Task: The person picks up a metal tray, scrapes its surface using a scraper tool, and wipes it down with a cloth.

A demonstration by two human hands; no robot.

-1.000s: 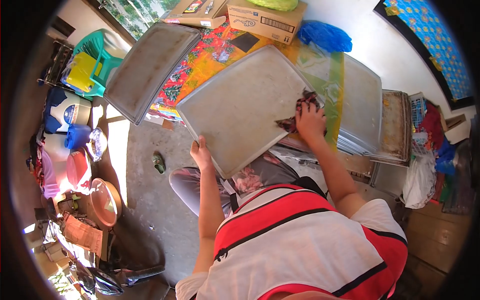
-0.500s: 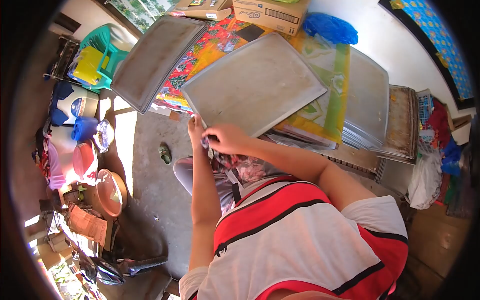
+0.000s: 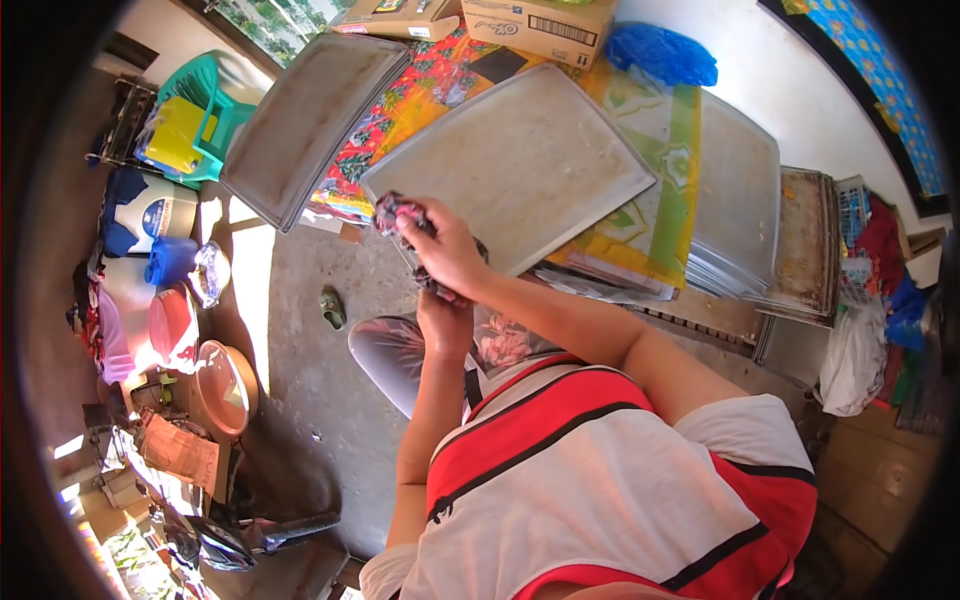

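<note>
A flat grey metal tray [image 3: 520, 165] lies tilted over the table's edge and my lap. My right hand [image 3: 450, 250] is closed on a dark, red-patterned cloth [image 3: 400, 212] at the tray's near left corner. Just below it, my left hand [image 3: 445, 318] is at the near edge, its fingers partly hidden by the cloth and my right hand, so what it grips cannot be made out.
Stacked trays stand left [image 3: 315, 125] and right [image 3: 735, 200] of the table's patterned cover [image 3: 445, 80]. Behind are a cardboard box [image 3: 540, 30] and a blue plastic bag [image 3: 662, 55]. A basin [image 3: 225, 388] and a green shoe [image 3: 332, 308] are on the left.
My right hand has moved with the cloth from the tray's right side to its near left corner. My left hand has shifted down and right along the edge. The tray has turned slightly.
</note>
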